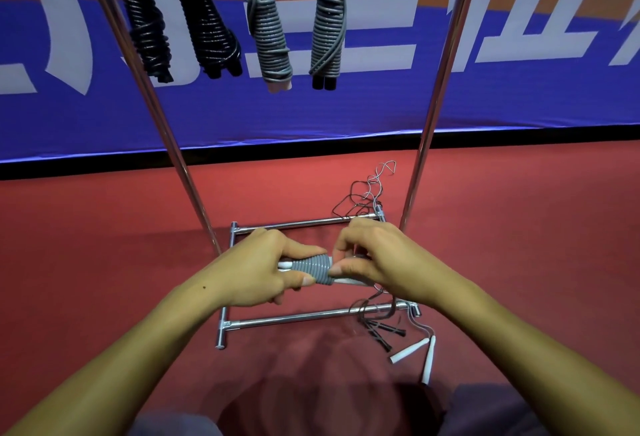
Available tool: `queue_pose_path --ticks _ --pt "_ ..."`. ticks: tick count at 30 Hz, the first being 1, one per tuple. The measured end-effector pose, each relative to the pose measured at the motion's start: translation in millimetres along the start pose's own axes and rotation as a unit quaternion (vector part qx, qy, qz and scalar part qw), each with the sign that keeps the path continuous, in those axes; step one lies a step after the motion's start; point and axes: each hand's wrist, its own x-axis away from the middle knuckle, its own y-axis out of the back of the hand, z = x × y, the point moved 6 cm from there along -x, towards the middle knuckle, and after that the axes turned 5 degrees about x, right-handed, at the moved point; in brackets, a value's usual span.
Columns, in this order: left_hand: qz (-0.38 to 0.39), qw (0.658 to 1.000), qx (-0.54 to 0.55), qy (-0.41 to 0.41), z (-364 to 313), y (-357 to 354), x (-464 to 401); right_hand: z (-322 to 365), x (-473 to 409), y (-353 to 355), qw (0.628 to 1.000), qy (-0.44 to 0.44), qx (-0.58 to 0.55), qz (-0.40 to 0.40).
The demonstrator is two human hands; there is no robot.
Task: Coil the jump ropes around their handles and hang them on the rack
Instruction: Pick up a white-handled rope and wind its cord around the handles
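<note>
- The left hand [266,271] is wrapped round one end of a pair of white handles [346,281], fingers curled underneath, thumb lying along the top and touching the grey coil [311,267].
- The right hand [372,257] pinches the other side of that bundle: thumb tip pressed against the edge of the coil, fingers bent over the top. What the fingers hold behind it is hidden.
- The coil is a smooth, rounded grey cord wound in tight, even, side-by-side turns round the handles, which lie crosswise between the two hands above the rack's base.
- The rack [301,318] is shiny round metal tubing: two horizontal floor bars joined at the ends, and two uprights [433,103] rising out of view.
- Four finished bundles hang at the top: two black ropes [173,20] with glossy, ridged windings, and two grey ropes [298,30], each wound thickly down its handles and looped above.
- On the red floor [104,228] to the right of the base lie loose ropes: thin black and pale cords in a kinked tangle [367,196], slim black handles [384,331], and two tapered white handles [420,352].
- Behind stands a blue banner [346,113] with large white shapes and orange bands.
</note>
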Motion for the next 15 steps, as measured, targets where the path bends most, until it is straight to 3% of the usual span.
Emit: queue_pose_path --ticks 10,15 --pt "0.145 0.983 0.100 -0.046 -14 -4 14 -3 1 -4 0.962 -0.039 -0.245 0.113" --pt "0.147 0.971 0.179 -0.067 -22 3 20 0 -1 6 0.932 -0.048 -0.349 0.090"
